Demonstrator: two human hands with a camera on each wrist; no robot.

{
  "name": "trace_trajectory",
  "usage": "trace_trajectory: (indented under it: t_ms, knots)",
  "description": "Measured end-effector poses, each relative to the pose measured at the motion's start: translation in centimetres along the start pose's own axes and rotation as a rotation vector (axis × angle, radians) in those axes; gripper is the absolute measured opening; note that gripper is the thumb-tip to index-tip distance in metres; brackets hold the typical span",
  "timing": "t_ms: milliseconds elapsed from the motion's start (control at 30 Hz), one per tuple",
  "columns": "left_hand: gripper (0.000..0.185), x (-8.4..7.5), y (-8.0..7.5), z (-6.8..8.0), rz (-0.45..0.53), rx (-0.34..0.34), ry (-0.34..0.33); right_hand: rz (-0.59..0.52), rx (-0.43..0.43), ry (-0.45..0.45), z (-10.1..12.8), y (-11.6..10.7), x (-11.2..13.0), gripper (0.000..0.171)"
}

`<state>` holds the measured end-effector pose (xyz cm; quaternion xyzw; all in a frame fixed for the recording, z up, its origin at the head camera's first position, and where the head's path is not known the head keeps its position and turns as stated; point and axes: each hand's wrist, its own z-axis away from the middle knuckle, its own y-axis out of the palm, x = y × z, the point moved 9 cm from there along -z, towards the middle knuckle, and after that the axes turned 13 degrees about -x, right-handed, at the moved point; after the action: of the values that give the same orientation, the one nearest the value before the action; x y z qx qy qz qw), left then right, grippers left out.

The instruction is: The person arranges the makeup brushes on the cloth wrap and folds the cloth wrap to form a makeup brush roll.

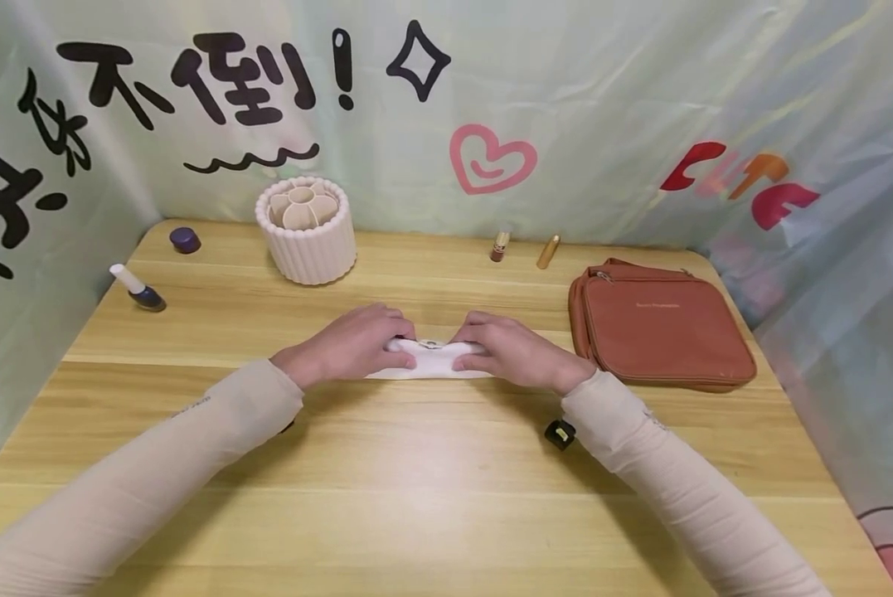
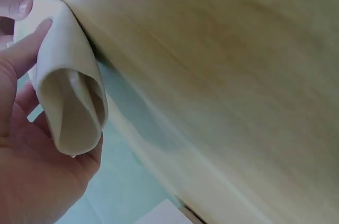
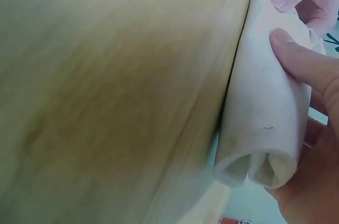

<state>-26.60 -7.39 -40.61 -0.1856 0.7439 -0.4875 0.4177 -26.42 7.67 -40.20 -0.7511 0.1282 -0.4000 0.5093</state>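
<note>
1. Pale green cloth printed with black characters and a pink heart hangs behind the wooden bench [image 1: 446,497] I am watching from the head view.

2. Both hands meet at the centre of the bench on a white rolled cloth [image 1: 433,358], which lies flat with its long axis running from 9 to 3 o'clock.

3. My left hand [image 1: 356,342] has its fingers curled over the left end of the roll. The left wrist view shows the thumb and fingers [image 2: 26,44] wrapped round the cloth [image 2: 69,91], with the open end of the tube showing.

4. My right hand [image 1: 513,352] grips the right end the same way. In the right wrist view the thumb [image 3: 302,60] presses on the roll [image 3: 265,123], the fingers are curled beneath, and folded layers show at the open end.

5. I judge the step in hand to be the rolling itself. The cloth looks wound into a tube, and a small dark mark sits at its top middle.

6. The next move, as I read it, calls for even pressure from both hands so that neither end slackens or telescopes.

7. A brown pouch [image 1: 658,332] lies at 3 o'clock of the hands, a ribbed cream holder [image 1: 308,228] at 11, a nail polish bottle [image 1: 142,292] at 10, and two small tubes [image 1: 524,247] at 1.
</note>
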Motion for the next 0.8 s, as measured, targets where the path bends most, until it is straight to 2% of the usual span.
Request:
trace_trajectory:
  t_ms: [100,233,333,433,500,633,800]
  knots:
    - [0.028,-0.4,0.3,-0.1,-0.027,0.014,0.000,0.027,0.002,0.008,0.0,0.1,0.2,0.034]
    - [0.046,-1.3,1.0,-0.3,-0.078,0.020,0.050,0.087,0.007,-0.035,-0.3,0.5,1.3,0.044]
    - [0.040,-2.0,1.1,-0.4,-0.108,-0.010,0.096,0.129,-0.017,-0.081,-0.5,0.7,2.1,0.038]
    - [0.031,-2.5,0.9,-0.4,-0.121,-0.044,0.126,0.142,-0.047,-0.090,-0.5,0.5,2.3,0.030]
    - [0.027,-2.5,0.9,-0.4,-0.111,-0.043,0.133,0.139,-0.049,-0.089,-0.5,0.5,2.3,0.028]
    - [0.025,-1.6,0.9,-0.2,-0.052,0.010,0.110,0.114,-0.026,-0.046,-0.2,0.4,1.5,0.027]
    - [0.017,1.3,0.1,1.2,0.037,0.093,-0.002,0.082,0.004,0.059,1.6,-0.7,-0.6,0.029]
